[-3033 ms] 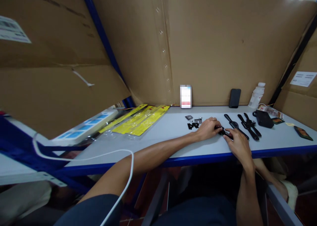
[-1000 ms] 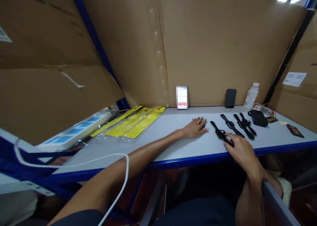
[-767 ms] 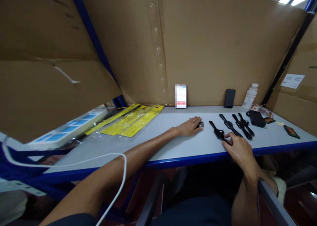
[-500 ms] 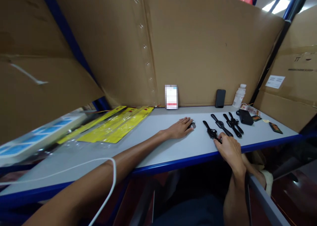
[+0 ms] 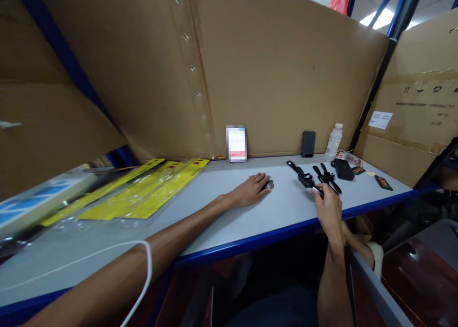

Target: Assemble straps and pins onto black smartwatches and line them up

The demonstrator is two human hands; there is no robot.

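My left hand (image 5: 249,190) lies palm down on the table, fingers stretched out over a small dark and silvery piece (image 5: 270,183) that is mostly covered. My right hand (image 5: 328,210) grips one handle of a black spokeshave (image 5: 305,179) between thumb and fingers. The spokeshave's other handle points away to the back left, over or against another black tool that it partly hides. More black spokeshaves (image 5: 327,175) lie just right of it, some of them overlapping.
Yellow packages with clear plastic (image 5: 168,193) and a white box with blue panels (image 5: 43,200) lie left. A lit screen (image 5: 236,144), a black phone (image 5: 308,144) and a bottle (image 5: 334,140) stand by the cardboard wall (image 5: 257,79). A black case (image 5: 343,169) sits right. A white cable (image 5: 148,265) crosses my left arm.
The view has turned a little to the right. My right hand has shifted the spokeshave up and toward its neighbouring tools. My left hand keeps its place on the small piece.
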